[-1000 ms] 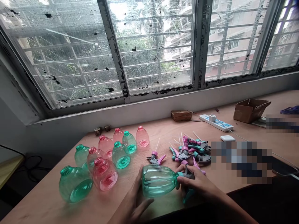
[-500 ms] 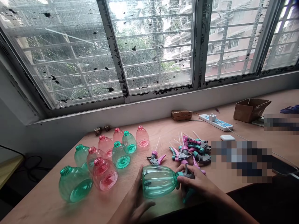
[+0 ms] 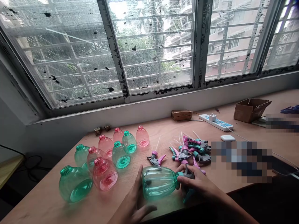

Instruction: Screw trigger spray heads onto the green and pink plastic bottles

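A clear green bottle point(image 3: 158, 182) lies on its side at the near edge of the wooden table point(image 3: 163, 133). My left hand point(image 3: 134, 200) cups its base from the left, fingers wrapped round it. My right hand point(image 3: 198, 183) is closed on the grey and teal trigger spray head point(image 3: 188, 174) at the bottle's neck. Just beyond lies a single pink and grey spray head point(image 3: 156, 158), and to its right a pile of several spray heads point(image 3: 190, 149).
Several empty pink and green bottles point(image 3: 102, 161) stand at the left. At the back are a small brown box point(image 3: 181, 115), a power strip point(image 3: 216, 122), a white case point(image 3: 227, 137) and an open cardboard box point(image 3: 251, 109). A window runs behind the table.
The green bottle has turned slightly between my hands. My left thumb has shifted a little to the right along the bottle's underside. Nothing else has moved.
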Available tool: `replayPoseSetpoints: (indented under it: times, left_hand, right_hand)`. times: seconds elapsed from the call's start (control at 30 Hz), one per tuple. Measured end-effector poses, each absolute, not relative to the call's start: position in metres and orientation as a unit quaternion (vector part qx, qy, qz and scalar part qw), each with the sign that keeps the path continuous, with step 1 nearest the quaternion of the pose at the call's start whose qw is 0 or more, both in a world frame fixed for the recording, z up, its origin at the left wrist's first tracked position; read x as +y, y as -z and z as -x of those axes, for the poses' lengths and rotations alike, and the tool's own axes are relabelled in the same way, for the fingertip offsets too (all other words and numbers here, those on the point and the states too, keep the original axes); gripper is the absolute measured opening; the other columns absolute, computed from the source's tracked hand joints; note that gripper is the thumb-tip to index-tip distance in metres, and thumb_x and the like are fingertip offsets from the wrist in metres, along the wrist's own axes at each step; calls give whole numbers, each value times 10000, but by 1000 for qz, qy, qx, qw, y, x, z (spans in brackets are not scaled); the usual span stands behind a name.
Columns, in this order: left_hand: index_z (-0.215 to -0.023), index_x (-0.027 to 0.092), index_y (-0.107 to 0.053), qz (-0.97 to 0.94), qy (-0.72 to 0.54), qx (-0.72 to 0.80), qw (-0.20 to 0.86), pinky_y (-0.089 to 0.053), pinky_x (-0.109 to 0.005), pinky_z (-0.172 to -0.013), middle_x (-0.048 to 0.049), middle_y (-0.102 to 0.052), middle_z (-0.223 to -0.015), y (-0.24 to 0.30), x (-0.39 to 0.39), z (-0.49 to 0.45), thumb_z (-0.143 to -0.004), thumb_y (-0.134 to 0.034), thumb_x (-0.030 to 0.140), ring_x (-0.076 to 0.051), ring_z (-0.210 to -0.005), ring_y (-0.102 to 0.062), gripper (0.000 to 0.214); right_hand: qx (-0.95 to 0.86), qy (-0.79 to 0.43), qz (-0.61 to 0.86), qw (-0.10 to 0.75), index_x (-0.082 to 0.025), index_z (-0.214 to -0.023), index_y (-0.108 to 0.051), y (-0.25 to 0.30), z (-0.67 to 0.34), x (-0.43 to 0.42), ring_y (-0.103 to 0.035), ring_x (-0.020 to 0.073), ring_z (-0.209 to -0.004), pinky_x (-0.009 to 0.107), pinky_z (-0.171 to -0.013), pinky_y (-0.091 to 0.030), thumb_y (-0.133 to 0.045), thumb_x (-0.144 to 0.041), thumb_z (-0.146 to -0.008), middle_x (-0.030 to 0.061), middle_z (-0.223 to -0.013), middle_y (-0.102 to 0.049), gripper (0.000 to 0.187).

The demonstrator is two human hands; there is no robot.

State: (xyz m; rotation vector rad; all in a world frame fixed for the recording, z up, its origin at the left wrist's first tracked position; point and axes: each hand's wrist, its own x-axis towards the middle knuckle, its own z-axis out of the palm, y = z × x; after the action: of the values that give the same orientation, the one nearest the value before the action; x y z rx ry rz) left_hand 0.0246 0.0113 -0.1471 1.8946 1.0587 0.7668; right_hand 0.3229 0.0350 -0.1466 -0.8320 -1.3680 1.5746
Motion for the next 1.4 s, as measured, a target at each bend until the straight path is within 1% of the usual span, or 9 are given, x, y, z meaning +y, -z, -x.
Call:
replayPoseSetpoints:
  times: [0.2, 0.43, 0.63, 0.83, 0.97, 1.1, 1.2, 1.33, 1.4]
  left_hand:
    - [-1610, 264, -43, -756, -301, 440, 381, -256, -463, -1226, -87, -283, -1654, 142, 7, -25, -896, -670, 487, -338, -1497, -302, 976]
    - [-1596, 271, 82, -744, -306, 446, 393, -330, -471, -1187, -121, -478, -1546, 141, 7, -27, -838, -730, 526, -334, -1399, -476, 1139]
    - [-1606, 283, -110, -754, -325, 437, 366, -252, -461, -1229, -83, -319, -1642, 139, 6, -29, -874, -655, 588, -353, -1473, -348, 963]
    - [-1597, 297, 68, -745, -322, 437, 389, -278, -439, -1217, -85, -432, -1581, 143, 7, -31, -926, -570, 598, -296, -1391, -492, 974]
    - [-1599, 254, 72, -743, -307, 450, 388, -206, -457, -1237, -96, -293, -1650, 134, 2, -28, -874, -674, 549, -326, -1496, -309, 1082]
    - [-1603, 303, -119, -741, -292, 483, 363, -125, -453, -1257, -30, -235, -1672, 125, -4, -28, -916, -645, 472, -303, -1540, -174, 881]
    - [-1596, 333, -153, -742, -313, 486, 340, -152, -470, -1253, -28, -300, -1652, 127, -2, -30, -900, -684, 381, -314, -1526, -229, 877]
    - [-1601, 315, 2, -735, -329, 452, 385, -311, -456, -1204, -77, -481, -1549, 132, 1, -33, -920, -663, 351, -303, -1386, -496, 952]
    - [-1596, 308, 46, -731, -324, 448, 399, -316, -447, -1201, -80, -463, -1562, 131, 0, -32, -887, -712, 357, -306, -1387, -494, 1040]
  right_hand:
    - [-547, -634, 332, 435, -162, -950, -601, 146, -323, 34, -671, 161, -581, 273, -568, -514, -780, -457, -812, 28, -746, -749, 371]
    - [-547, -637, 327, 433, -167, -953, -596, 149, -324, 35, -678, 171, -599, 281, -576, -520, -774, -458, -818, 30, -754, -749, 367]
    - [-547, -634, 334, 433, -163, -965, -605, 146, -324, 33, -668, 163, -595, 273, -581, -512, -785, -467, -800, 24, -744, -745, 390]
    - [-543, -637, 334, 433, -176, -957, -594, 145, -323, 33, -674, 170, -580, 269, -550, -512, -780, -494, -792, 24, -743, -746, 403]
    - [-548, -634, 334, 431, -168, -951, -598, 145, -323, 34, -672, 162, -574, 270, -563, -513, -776, -480, -803, 29, -744, -751, 388]
    - [-552, -631, 334, 430, -167, -955, -610, 144, -324, 33, -677, 168, -595, 278, -586, -521, -780, -484, -799, 33, -758, -755, 392]
    - [-554, -634, 329, 428, -165, -969, -612, 146, -324, 33, -685, 172, -602, 278, -589, -522, -772, -479, -811, 34, -766, -757, 387]
    - [-555, -632, 335, 425, -166, -969, -604, 146, -324, 33, -683, 162, -580, 263, -574, -513, -761, -472, -823, 34, -755, -762, 374]
    - [-555, -629, 341, 425, -168, -958, -603, 144, -324, 33, -680, 162, -569, 263, -566, -511, -761, -482, -817, 29, -742, -759, 379]
